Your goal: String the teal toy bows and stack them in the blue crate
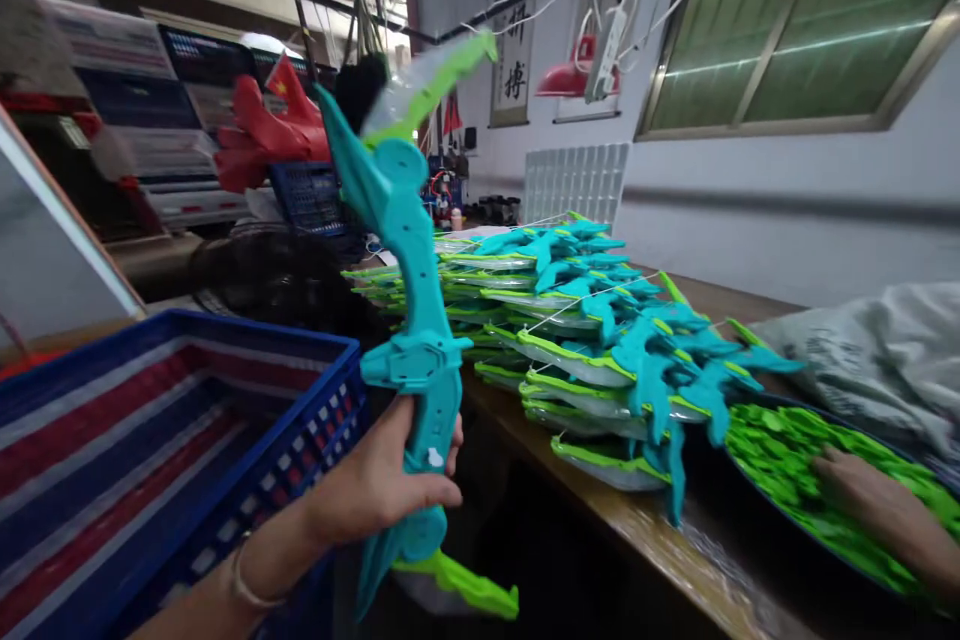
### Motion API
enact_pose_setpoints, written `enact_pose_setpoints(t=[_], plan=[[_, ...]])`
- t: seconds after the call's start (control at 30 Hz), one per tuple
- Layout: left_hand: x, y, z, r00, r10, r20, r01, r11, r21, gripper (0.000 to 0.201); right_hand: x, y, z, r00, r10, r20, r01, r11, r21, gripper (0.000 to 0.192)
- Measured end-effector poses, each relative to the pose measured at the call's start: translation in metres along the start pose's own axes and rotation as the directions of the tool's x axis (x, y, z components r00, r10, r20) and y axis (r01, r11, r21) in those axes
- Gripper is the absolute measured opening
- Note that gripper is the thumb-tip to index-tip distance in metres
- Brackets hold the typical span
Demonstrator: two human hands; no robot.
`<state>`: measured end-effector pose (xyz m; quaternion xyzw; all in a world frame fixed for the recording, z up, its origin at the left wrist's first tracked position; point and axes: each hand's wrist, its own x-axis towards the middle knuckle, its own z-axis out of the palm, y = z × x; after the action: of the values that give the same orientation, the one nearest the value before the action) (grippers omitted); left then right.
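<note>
My left hand (382, 470) is closed round the grip of a toy bow (420, 270), held upright above the gap between crate and table. Its body is turquoise plastic, with a lime-green and clear limb at top and bottom. My right hand (855, 490) is down among small lime-green plastic pieces (780, 435) in a dark round tub (795, 530) at the right. Its fingertips are partly hidden by the pieces and blurred, so what they grip does not show. Between the hands lies a stack of similar toy bows (592, 320), some with white strings showing.
A blue crate (300, 365) with a striped lining stands at the left. The wooden table (622, 520) carries the stack. A pale sack (877, 350) lies behind the tub. A red lamp (574, 78) and cables hang above; a dark fan (270, 275) stands behind the crate.
</note>
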<state>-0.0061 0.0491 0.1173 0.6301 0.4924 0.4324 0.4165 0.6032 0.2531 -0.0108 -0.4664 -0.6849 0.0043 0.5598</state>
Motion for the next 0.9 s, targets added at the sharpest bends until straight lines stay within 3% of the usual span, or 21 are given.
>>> enact_pose_setpoints(t=[0.07, 0.1, 0.17, 0.23, 0.33, 0.4, 0.47, 0.57, 0.67, 0.9], plan=[[-0.001, -0.016, 0.013, 0.997, 0.037, 0.074, -0.031, 0.996, -0.077, 0.057, -0.005, 0.017, -0.011, 0.992, 0.002, 0.127, 0.022, 0.982, -0.187, 0.073], [-0.001, -0.024, 0.018, 0.994, 0.062, 0.093, -0.050, 0.991, -0.124, 0.055, -0.007, 0.015, -0.014, 0.988, 0.034, 0.152, 0.010, 0.960, -0.279, 0.075], [-0.003, -0.036, 0.021, 0.992, 0.051, 0.114, -0.028, 0.980, -0.195, 0.052, -0.012, -0.015, -0.009, 0.991, 0.095, 0.094, -0.051, 0.920, -0.389, 0.075], [-0.004, -0.041, 0.018, 0.993, -0.036, 0.109, 0.060, 0.971, -0.233, 0.054, -0.018, -0.070, 0.008, 0.991, 0.128, 0.034, -0.107, 0.925, -0.365, 0.068], [-0.003, -0.039, 0.013, 0.991, -0.119, 0.069, 0.135, 0.938, -0.320, 0.048, -0.035, -0.180, 0.043, 0.972, 0.190, 0.135, -0.183, 0.981, -0.068, 0.044], [0.000, -0.038, 0.015, 0.991, -0.097, 0.094, 0.124, 0.932, -0.341, 0.052, -0.052, -0.255, 0.064, 0.960, 0.163, 0.228, -0.192, 0.975, 0.111, 0.031], [0.003, -0.038, 0.022, 0.987, -0.032, 0.157, 0.073, 0.962, -0.265, 0.044, -0.068, -0.319, 0.082, 0.956, 0.058, 0.289, -0.134, 0.958, 0.252, 0.013], [0.001, -0.038, 0.039, 0.980, 0.066, 0.188, -0.034, 0.985, -0.171, 0.035, -0.089, -0.385, 0.104, 0.951, -0.074, 0.300, -0.061, 0.907, 0.417, 0.009], [-0.004, -0.038, 0.057, 0.971, 0.092, 0.222, -0.046, 0.978, -0.204, 0.038, -0.108, -0.410, 0.120, 0.970, -0.054, 0.239, -0.056, 0.901, 0.431, 0.019], [-0.007, -0.038, 0.079, 0.943, 0.101, 0.316, -0.056, 0.988, -0.147, 0.037, -0.143, -0.407, 0.124, 0.992, 0.099, 0.072, -0.117, 0.939, 0.324, 0.020]])
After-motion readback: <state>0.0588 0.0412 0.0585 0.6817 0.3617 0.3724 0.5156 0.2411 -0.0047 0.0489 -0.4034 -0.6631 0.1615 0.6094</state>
